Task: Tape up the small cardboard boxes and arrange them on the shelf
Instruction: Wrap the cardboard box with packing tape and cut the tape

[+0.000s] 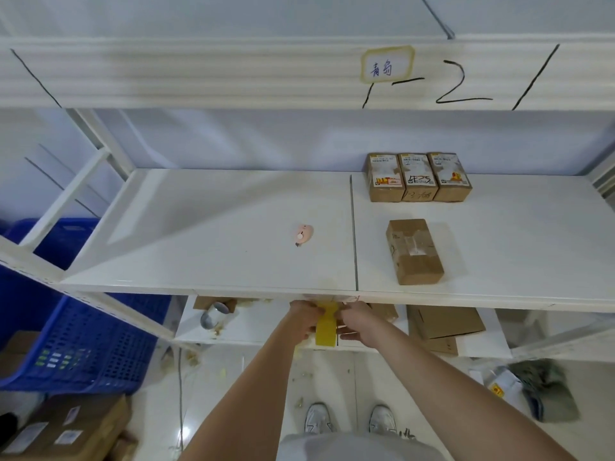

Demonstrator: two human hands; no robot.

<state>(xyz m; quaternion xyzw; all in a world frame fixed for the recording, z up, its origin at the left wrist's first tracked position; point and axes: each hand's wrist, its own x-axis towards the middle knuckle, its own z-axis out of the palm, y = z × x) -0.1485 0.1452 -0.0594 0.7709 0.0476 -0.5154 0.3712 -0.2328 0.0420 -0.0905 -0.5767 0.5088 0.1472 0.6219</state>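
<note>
1. Both hands meet just under the front lip of the white shelf [206, 227], at the level of the tier below.
2. The left hand [304, 319] curls round the left side of a yellow tape roll [326, 327], fingers wrapped against it.
3. The right hand [357, 322] grips from the other side; its fingers lie close to the roll, though whether they pinch the tape's loose end or something behind the roll is hard to make out from here.
4. On the shelf's right half a taped cardboard box [414, 251] lies flat and alone, clear tape glinting across its top.
5. Behind it, against the back wall, three small labelled boxes [419, 177] stand side by side, touching one another in a neat row.
6. A small pink box cutter [303, 234] rests near the middle of the shelf, well apart from the boxes.
7. On the lower tier, flattened cardboard [446, 322] sits to the right of the hands, and a shiny roll of clear tape [214, 319] lies to their left among crumbs of packing foam.
8. A blue plastic crate [83, 347] stands on the floor at the left, with brown parcels [66, 430] in front of it.
9. The upper rail carries a handwritten label [387, 64] and marker strokes.
10. White sneakers [349, 419] show on the pale floor below.
</note>
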